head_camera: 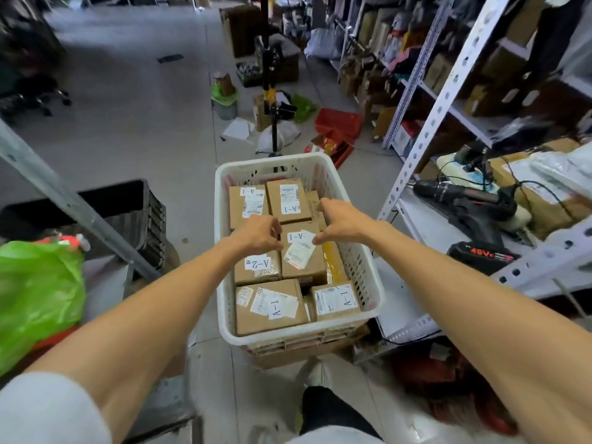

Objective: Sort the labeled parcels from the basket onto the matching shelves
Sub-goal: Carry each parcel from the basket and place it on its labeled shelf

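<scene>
A person's left hand (256, 235) and right hand (342, 221) reach into a white slatted plastic basket (275, 159) packed with brown cardboard parcels. Curled fingers flank the central brown cardboard parcel labelled A-1 (304, 264), the left hand at its left edge and the right hand at its right; whether either hand actually grips it cannot be told. A brown cardboard parcel labelled A-2 (258, 267) lies just beside it on the left. White perforated metal shelving (413, 149) on the right carries a black power drill (464, 195).
</scene>
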